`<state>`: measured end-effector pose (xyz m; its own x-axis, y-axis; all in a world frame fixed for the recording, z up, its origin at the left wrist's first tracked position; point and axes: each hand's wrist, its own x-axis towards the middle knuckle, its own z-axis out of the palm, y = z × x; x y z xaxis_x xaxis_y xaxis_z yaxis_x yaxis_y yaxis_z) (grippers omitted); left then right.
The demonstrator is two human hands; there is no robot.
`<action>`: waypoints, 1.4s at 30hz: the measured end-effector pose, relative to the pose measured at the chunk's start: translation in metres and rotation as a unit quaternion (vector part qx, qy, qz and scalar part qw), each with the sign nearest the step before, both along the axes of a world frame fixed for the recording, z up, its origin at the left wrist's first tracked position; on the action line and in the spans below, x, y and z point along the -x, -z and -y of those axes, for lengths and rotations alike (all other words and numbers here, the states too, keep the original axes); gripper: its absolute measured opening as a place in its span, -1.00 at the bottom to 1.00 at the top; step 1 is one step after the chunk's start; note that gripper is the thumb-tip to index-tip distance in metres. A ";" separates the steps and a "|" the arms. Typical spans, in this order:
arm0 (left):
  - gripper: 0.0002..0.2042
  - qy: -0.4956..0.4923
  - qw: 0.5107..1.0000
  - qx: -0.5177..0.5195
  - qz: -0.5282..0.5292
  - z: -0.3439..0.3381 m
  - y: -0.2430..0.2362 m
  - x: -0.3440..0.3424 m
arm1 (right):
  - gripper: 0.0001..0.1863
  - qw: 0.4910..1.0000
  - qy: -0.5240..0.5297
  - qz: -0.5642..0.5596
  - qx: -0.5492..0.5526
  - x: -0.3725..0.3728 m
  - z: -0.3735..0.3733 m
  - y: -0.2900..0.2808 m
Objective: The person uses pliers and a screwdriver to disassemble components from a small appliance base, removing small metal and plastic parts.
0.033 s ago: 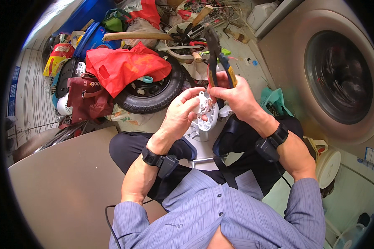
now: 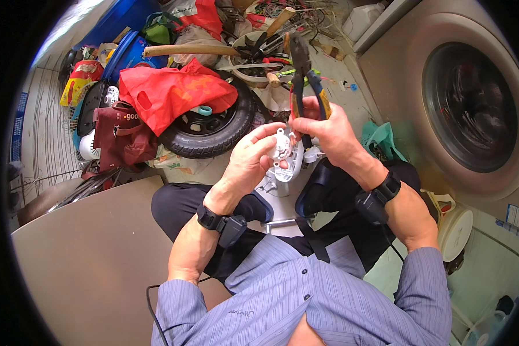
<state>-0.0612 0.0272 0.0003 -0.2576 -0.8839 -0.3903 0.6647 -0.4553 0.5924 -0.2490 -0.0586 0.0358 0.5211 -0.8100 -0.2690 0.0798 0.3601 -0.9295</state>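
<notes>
Pliers [image 2: 301, 60] above floor [image 2: 358, 105] near washing machine [image 2: 473, 109]

Bright, soft light, palest far left; reflections streak the washer door [image 2: 473, 106]; straight edges bow, corners go black.

A red bag [image 2: 170, 95] lies draped over a black-tyred wheel [image 2: 202, 146] near a maroon bag [image 2: 124, 140], a blue tub [image 2: 116, 24] beyond them, as a front-loading washing machine [image 2: 473, 109] stands at right near a teal bag [image 2: 379, 137].
</notes>
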 end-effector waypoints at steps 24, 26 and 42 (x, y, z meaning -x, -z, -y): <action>-0.70 0.030 0.998 -0.039 0.045 0.007 0.003 0.015 | -0.72 0.995 0.075 -0.057 0.021 0.011 0.006 0.022; -0.68 0.015 0.998 -0.058 0.001 0.010 0.000 0.014 | -0.78 0.988 0.102 -0.112 0.043 0.020 0.018 0.032; -0.56 -0.036 0.982 -0.026 -0.183 0.016 -0.004 -0.004 | -0.64 0.727 0.011 -0.609 0.317 0.104 0.050 0.077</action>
